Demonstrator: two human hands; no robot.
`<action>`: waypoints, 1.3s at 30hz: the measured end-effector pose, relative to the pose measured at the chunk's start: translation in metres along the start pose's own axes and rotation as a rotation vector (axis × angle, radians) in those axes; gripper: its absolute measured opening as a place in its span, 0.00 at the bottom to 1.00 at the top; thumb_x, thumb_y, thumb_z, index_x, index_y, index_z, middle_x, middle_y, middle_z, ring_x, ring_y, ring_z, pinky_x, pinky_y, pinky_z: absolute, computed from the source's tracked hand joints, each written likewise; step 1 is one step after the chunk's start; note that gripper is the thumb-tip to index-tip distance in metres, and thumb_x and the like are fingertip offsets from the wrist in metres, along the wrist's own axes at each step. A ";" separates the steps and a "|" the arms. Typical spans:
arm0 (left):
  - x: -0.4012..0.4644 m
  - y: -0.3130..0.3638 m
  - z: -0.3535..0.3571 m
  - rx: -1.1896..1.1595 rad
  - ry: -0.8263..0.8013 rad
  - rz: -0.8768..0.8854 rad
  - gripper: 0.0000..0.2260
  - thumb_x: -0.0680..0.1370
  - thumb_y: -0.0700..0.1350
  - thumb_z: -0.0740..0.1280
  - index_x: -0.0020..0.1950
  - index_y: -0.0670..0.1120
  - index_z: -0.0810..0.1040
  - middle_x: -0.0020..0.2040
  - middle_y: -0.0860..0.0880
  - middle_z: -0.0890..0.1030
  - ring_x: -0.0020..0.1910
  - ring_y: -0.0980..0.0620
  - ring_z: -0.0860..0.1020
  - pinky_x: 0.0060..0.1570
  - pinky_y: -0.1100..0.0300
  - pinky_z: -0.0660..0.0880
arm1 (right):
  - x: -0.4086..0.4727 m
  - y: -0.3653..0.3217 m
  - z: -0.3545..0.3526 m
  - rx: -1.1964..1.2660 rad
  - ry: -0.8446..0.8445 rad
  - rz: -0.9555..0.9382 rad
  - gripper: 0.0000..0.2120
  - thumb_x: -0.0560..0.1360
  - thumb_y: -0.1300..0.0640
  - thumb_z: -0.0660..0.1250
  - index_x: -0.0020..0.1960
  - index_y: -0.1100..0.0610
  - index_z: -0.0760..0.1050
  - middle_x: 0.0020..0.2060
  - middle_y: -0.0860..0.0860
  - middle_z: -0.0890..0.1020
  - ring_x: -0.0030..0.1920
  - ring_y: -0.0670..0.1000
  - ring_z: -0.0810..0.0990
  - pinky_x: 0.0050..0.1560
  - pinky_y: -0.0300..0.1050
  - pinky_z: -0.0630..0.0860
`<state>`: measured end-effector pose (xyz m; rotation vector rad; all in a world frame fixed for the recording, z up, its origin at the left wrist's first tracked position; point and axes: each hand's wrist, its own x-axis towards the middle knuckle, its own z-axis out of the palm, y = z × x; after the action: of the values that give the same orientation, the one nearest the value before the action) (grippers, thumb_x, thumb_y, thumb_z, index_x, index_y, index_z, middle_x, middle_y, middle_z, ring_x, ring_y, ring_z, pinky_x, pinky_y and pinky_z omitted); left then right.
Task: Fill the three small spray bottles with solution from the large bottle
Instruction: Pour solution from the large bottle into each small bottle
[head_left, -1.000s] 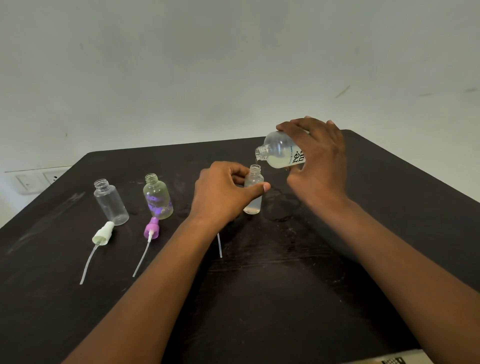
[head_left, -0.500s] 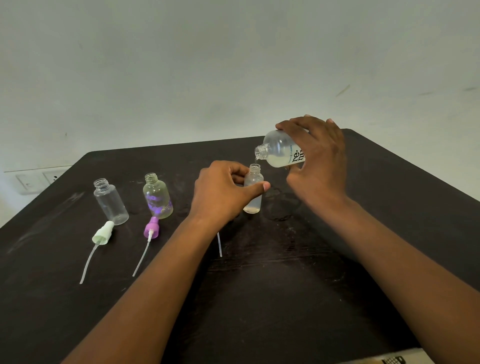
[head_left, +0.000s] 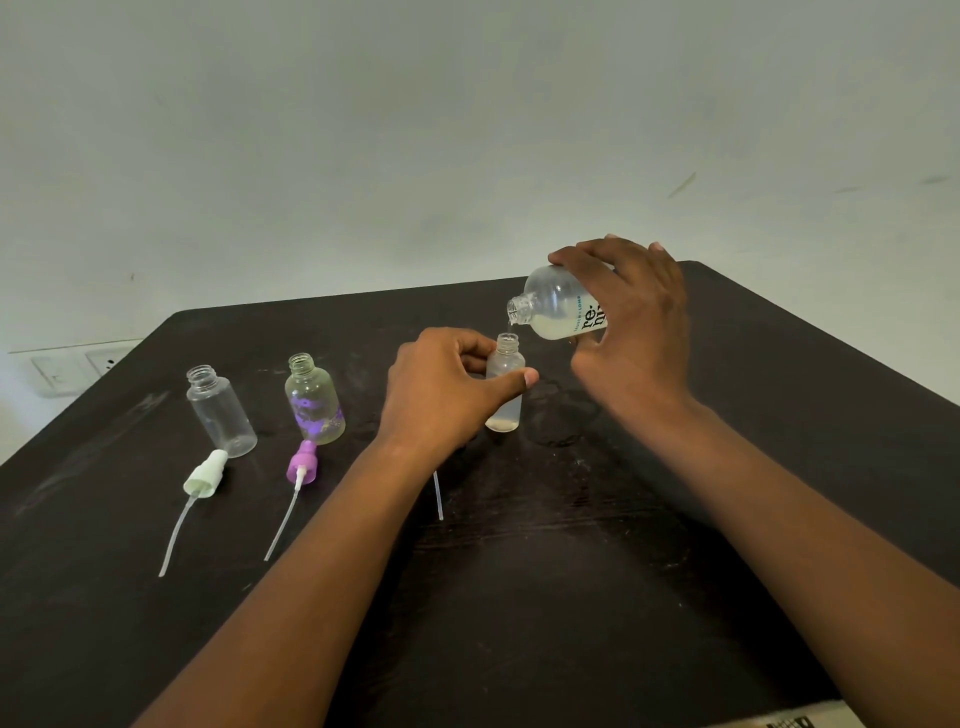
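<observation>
Both bare forearms reach in from the near edge of the dark table (head_left: 545, 597) and converge toward its middle. The left hand (head_left: 441, 395) sits knuckles up, its fingers curled and its thumb stretched across the front of a small bottle (head_left: 505, 384), pinching it so that it stands upright on the table. A little pale liquid lies in the bottom of that bottle, and its neck is open. A thin white tube (head_left: 438, 496) lies on the table just beside the left wrist.

The right hand (head_left: 634, 332) is raised above the table, fingers wrapped over the top of the large bottle (head_left: 556, 304) and thumb under it, gripping it firmly. That bottle is tipped nearly on its side, its open mouth pointing left and down, just above the small bottle's neck. Pale liquid pools along its lower side, and a thin thread of it runs from the mouth.

To the left, well apart from the hands, two more uncapped bottles stand upright: a clear bottle (head_left: 221, 410) and a bottle with purple marks (head_left: 314, 400). In front of them lie a white spray top (head_left: 205, 474) and a purple spray top (head_left: 302, 462), each with its long tube pointing toward the near edge.

Beyond the table rises a plain pale wall (head_left: 467, 130), with a white switch plate (head_left: 67, 366) low at the far left.
</observation>
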<state>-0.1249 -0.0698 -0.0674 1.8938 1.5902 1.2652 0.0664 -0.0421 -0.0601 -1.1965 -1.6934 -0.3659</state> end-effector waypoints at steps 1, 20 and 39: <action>0.000 0.000 0.000 0.000 0.002 0.001 0.15 0.69 0.58 0.82 0.51 0.52 0.88 0.42 0.57 0.87 0.42 0.62 0.85 0.49 0.57 0.85 | 0.000 0.000 0.000 -0.003 -0.001 0.000 0.38 0.59 0.70 0.68 0.67 0.51 0.80 0.64 0.51 0.80 0.69 0.56 0.76 0.79 0.58 0.60; 0.000 0.000 0.000 0.001 0.008 0.008 0.15 0.69 0.58 0.82 0.51 0.52 0.88 0.42 0.57 0.87 0.42 0.62 0.85 0.49 0.55 0.85 | 0.001 0.000 -0.001 -0.006 -0.021 -0.003 0.37 0.60 0.68 0.67 0.68 0.50 0.79 0.65 0.50 0.80 0.69 0.55 0.76 0.79 0.58 0.60; 0.000 -0.001 0.001 -0.016 0.002 -0.001 0.14 0.69 0.58 0.82 0.50 0.54 0.88 0.41 0.58 0.87 0.41 0.64 0.85 0.49 0.56 0.85 | 0.001 0.001 0.000 -0.017 -0.011 -0.015 0.37 0.59 0.67 0.67 0.68 0.50 0.79 0.65 0.51 0.80 0.69 0.56 0.76 0.79 0.59 0.61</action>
<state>-0.1249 -0.0697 -0.0687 1.8822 1.5773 1.2761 0.0670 -0.0417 -0.0596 -1.2005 -1.7125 -0.3841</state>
